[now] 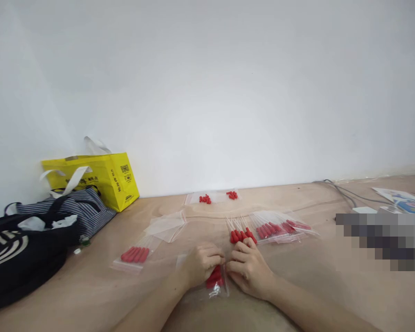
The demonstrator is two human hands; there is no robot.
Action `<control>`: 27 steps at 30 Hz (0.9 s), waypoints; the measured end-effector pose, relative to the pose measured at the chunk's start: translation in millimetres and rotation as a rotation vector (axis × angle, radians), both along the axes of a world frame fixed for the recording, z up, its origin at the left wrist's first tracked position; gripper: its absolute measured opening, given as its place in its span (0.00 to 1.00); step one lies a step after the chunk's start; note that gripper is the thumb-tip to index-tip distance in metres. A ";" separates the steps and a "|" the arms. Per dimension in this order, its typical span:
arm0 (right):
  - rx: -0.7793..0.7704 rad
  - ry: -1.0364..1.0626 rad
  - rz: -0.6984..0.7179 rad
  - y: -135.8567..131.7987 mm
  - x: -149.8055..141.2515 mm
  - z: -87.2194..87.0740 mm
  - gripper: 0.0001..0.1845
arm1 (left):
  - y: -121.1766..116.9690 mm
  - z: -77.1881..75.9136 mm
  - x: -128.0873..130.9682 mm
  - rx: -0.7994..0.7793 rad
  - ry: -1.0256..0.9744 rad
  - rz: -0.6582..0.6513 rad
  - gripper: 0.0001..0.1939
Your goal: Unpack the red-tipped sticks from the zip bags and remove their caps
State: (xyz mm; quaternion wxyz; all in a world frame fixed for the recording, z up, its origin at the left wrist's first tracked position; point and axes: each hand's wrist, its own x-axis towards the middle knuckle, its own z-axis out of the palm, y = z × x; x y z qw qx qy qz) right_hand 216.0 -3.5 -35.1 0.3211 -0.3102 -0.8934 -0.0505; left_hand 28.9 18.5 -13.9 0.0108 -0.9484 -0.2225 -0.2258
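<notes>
Near the table's front middle lies a clear plastic bag with red-handled pieces in it. My left hand has its fingers closed on the left side of this bag. From the right, my right hand meets it with curled fingers at the bag's edge; its fingertips are partly hidden. Just beyond my right hand is a loose group of red-handled thin white sticks. Filled clear bags of the same red pieces lie right of that group. Another filled bag rests to the left.
Flat clear bags lie left of centre. By the wall, small red pieces sit on a clear bag. A yellow bag, a striped bag and a black bag stand at left. Cables run along the right.
</notes>
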 end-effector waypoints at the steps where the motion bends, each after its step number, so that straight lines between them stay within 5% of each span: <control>1: -0.003 -0.002 0.002 -0.1 0.2 0.5 0.08 | 0.0 -0.1 -0.3 0.004 -0.003 0.000 0.17; 12: -0.024 0.035 -0.023 -1.4 -0.3 2.4 0.04 | -2.8 6.0 -1.8 -0.010 -0.051 -0.014 0.17; 27: 0.177 0.086 0.100 3.3 -3.5 0.0 0.07 | -6.1 8.9 0.2 -0.105 -0.027 0.001 0.13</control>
